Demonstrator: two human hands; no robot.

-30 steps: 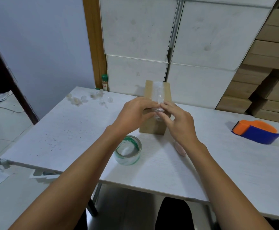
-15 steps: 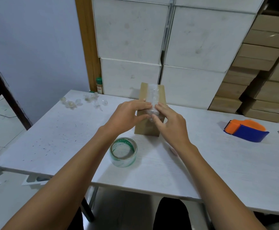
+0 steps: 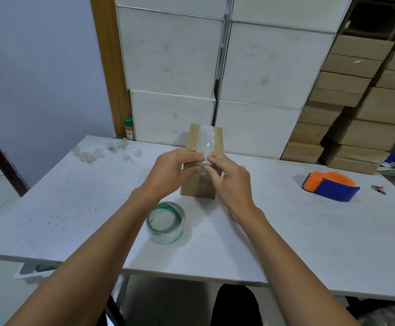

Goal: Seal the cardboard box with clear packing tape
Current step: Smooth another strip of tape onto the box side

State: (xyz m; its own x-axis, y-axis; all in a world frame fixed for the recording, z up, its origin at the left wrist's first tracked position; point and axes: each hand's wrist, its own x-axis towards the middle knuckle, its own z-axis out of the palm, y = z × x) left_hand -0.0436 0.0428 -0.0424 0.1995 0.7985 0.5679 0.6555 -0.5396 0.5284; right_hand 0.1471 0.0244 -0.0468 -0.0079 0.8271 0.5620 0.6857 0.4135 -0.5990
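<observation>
Both hands meet on the near face of the box, roughly at its mid-height. The left hand [image 3: 171,171] lies with its fingers flat against the cardboard, the fingertips [image 3: 196,154] reaching the left edge of a clear strip. The right hand [image 3: 229,177] presses from the other side, its thumb and forefinger bent onto the same strip; the two sets of fingertips are almost touching. Whether either hand actually pinches a loose end of tape or only smooths it down is hard to tell, since the film is transparent and wrinkled there.

The cardboard box [image 3: 203,161] is a narrow brown carton standing upright near the middle of the white table [image 3: 309,243], its tall face turned to the camera. The strip of clear tape [image 3: 207,140] runs down the centre of that face from the top edge to the fingers.

Just in front of the box, under the left forearm, a roll of packing tape [image 3: 166,222] with green print lies flat on the table, apart from the box. Well to the right sits an orange and blue tape dispenser [image 3: 329,185]. Crumpled bits of clear film [image 3: 107,152] are scattered at the far left corner. Behind the table stand stacked white boxes [image 3: 173,57] and, to the right, brown cartons [image 3: 347,100].
</observation>
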